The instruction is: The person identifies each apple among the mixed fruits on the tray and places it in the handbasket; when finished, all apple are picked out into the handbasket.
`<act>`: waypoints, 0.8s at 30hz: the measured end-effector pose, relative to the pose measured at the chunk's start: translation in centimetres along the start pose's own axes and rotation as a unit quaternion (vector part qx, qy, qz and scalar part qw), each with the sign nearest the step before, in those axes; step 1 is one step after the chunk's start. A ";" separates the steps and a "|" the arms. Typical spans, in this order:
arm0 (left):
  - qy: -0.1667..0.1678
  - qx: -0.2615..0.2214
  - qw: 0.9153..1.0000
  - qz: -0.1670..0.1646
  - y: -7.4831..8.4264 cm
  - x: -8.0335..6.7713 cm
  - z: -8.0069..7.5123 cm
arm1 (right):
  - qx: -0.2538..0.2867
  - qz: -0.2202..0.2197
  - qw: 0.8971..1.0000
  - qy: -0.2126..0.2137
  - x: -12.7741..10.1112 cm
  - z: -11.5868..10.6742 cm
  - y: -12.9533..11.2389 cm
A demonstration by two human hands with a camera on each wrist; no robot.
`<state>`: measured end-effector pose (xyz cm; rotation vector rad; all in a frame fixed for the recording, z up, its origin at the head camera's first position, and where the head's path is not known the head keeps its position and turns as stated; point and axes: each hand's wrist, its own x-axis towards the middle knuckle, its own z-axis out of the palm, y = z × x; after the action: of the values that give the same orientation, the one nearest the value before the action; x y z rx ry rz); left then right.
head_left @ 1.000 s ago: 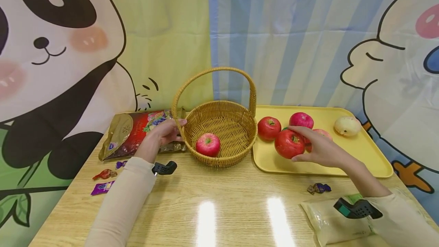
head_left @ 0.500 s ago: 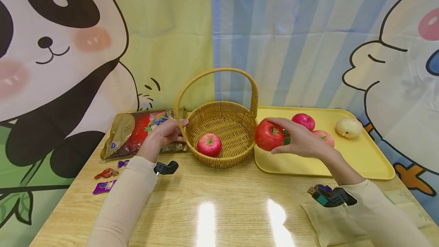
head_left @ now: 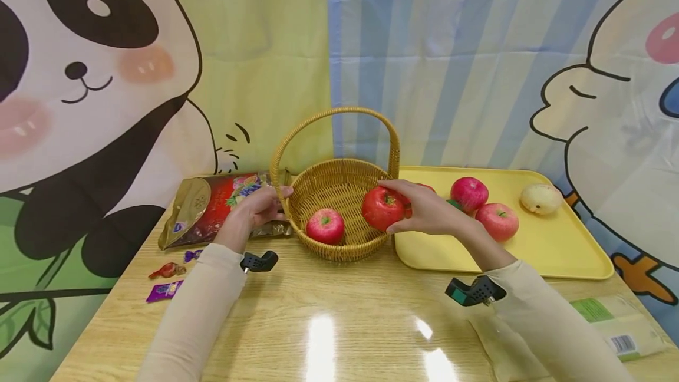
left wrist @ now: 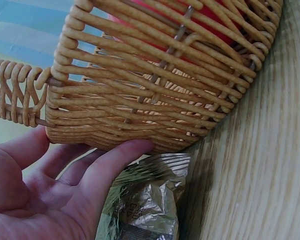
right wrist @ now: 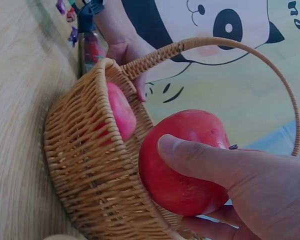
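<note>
A wicker basket [head_left: 339, 165] with a tall handle stands mid-table, with one pink-red apple [head_left: 325, 226] inside it. My right hand [head_left: 389, 208] grips a darker red apple [head_left: 375, 205] just above the basket's right rim. In the right wrist view the thumb and fingers of this hand [right wrist: 180, 185] curl round the apple [right wrist: 190, 130] beside the basket wall [right wrist: 85, 170]. My left hand [head_left: 283, 202] rests on the basket's left side. Its straight fingers [left wrist: 105, 165] lie against the woven wall [left wrist: 140, 100].
A yellow tray [head_left: 557, 246] right of the basket holds two pink apples [head_left: 469, 192] [head_left: 497, 221], a pale yellow fruit [head_left: 540, 198] and a red apple mostly hidden behind my right hand. A snack bag [head_left: 212, 205] and wrapped candies [head_left: 165, 270] lie left. A plastic packet [head_left: 610, 323] lies front right.
My right hand lifted the red apple off the tray and carried it left to the basket's right rim. The left hand stayed against the basket.
</note>
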<state>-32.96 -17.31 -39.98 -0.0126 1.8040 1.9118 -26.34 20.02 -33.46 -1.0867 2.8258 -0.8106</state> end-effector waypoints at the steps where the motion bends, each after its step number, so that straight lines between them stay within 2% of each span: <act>1: 0.005 -0.002 1.000 -0.001 0.0 0.0 0.0 | 0.001 -0.002 1.000 -0.001 0.2 0.2 0.0; 16: -0.009 0.002 1.000 0.000 0.2 -0.2 0.1 | 0.002 0.020 1.000 -0.024 2.2 2.7 0.4; 24: -0.009 0.005 1.000 0.001 0.1 -0.2 0.1 | 0.005 0.009 0.999 -0.048 3.0 3.7 0.2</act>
<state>-32.80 -17.27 -39.78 0.0100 1.8025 1.8991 -28.07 16.50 -36.27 -1.0660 2.7457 -0.7509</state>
